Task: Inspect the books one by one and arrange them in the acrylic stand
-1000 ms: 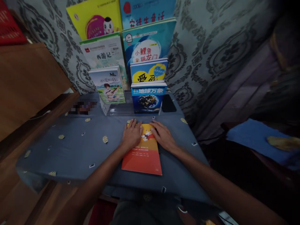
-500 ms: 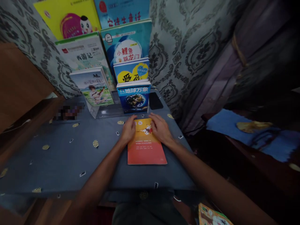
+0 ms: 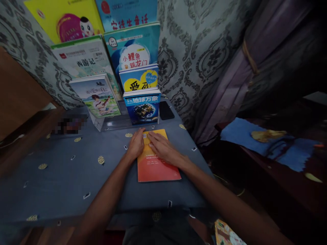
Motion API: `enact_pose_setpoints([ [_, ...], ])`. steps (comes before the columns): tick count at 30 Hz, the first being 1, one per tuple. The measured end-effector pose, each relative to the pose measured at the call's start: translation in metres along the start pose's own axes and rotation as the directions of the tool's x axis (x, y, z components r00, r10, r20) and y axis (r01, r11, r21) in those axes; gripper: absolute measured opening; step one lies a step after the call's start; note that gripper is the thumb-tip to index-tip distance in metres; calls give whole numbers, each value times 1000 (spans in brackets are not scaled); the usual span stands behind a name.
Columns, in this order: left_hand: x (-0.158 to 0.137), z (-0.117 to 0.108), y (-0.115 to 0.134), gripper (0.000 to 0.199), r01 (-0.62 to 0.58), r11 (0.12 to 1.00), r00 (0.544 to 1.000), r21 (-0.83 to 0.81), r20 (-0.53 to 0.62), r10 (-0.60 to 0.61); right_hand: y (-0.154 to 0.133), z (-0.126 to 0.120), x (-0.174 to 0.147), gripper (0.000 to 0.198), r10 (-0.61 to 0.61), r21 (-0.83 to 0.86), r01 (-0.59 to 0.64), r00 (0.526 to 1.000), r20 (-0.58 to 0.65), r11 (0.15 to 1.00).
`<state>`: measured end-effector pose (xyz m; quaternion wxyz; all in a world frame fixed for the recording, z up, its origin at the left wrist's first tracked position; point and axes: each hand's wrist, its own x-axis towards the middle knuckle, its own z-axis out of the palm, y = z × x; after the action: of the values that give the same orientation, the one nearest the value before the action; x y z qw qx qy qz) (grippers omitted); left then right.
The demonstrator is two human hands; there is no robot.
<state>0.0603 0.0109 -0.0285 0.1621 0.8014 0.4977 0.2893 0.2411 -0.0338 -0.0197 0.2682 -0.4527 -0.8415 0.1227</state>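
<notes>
A thin book (image 3: 158, 172) with a yellow-to-red cover lies closed on the table, its printed text upside down from here. My right hand (image 3: 165, 149) rests flat across the upper part of the cover, fingers stretched toward the upper left. Along the book's upper left edge lies my left hand (image 3: 136, 145), fingers pointing forward and partly hidden, touching the edge without lifting it. Under my right hand, the picture on the cover is mostly covered.
A clear display stand (image 3: 98, 122) holds several upright books, with a blue earth book (image 3: 144, 110) in front. Beside it is a black phone (image 3: 166, 110). A blue cloth (image 3: 237, 132) lies on the dark surface at right. Another book (image 3: 227, 234) shows below the table edge.
My right hand has moved left from the book's right edge onto its cover. My left hand stays at the left edge. The view has shifted slightly.
</notes>
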Motion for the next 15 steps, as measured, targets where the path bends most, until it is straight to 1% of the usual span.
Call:
enact_pose_setpoints([
  [4, 0, -1, 2, 50, 8, 999, 1000, 40, 10, -8, 21, -6, 3, 49, 98, -56, -99, 995, -17, 994],
  [7, -1, -4, 9, 48, 9, 993, 1000, 115, 12, -11, 36, -9, 4, 50, 160, -26, -161, 987, -24, 987],
  [9, -2, -8, 17, 46, -8, 980, 1000, 198, 14, 5, 45, -11, 4, 49, 157, 28, -156, 987, -30, 987],
  [11, -4, -12, 27, 42, -46, 956, 999, 291, 30, 40, 51, -13, 4, 49, 128, 86, -124, 991, -42, 989],
  [13, -7, -15, 37, 38, -110, 927, 993, 359, 77, 88, 55, -15, 4, 49, 106, 132, -98, 993, -60, 986],
  [15, -13, -15, 47, 38, -173, 908, 981, 382, 145, 126, 58, -15, 5, 49, 97, 160, -84, 993, -73, 984],
])
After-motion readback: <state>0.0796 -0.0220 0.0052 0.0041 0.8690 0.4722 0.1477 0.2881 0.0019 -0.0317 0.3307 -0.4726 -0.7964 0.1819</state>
